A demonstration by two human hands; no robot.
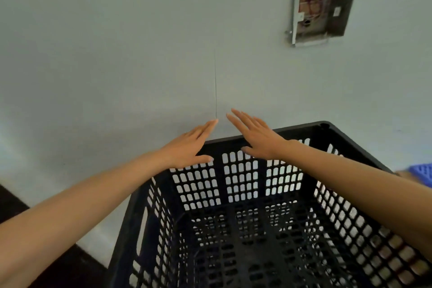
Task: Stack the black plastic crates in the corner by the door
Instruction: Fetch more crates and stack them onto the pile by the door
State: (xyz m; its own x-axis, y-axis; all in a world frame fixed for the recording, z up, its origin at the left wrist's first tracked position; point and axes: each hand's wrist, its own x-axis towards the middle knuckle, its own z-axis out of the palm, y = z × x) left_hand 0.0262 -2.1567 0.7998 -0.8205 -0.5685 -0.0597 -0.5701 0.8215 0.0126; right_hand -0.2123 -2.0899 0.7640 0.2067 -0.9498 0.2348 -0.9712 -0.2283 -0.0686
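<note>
- Black crate (240, 229): fills the lower centre and right of the view, open top toward the camera, perforated walls and floor. A long slot handle is cut into its left wall. No brand, label or writing can be read on it.
- Dark floor (14, 203): visible at lower left, beside the crate's left wall; this side is open.
- Left hand (187, 149): flat, fingers straight and together, palm down over the far-left corner of the crate rim. Thumb lies against the far wall's inner face. It grips nothing; whether the palm touches the rim cannot be told.
- Right hand (254, 134): flat, fingers extended and slightly spread, over the far rim, thumb at the top of the far wall. It grips nothing.
- Both forearms reach across the open top, one from each side.
- Blue perforated object (420, 174): partly seen at the right edge, beyond the crate's right rim.
- Wall (117, 54): pale, just behind the crate's far rim, with a thin vertical line above the fingertips.
- Open wall box (327, 4): recessed at upper right, wires inside; its small label is unreadable.
</note>
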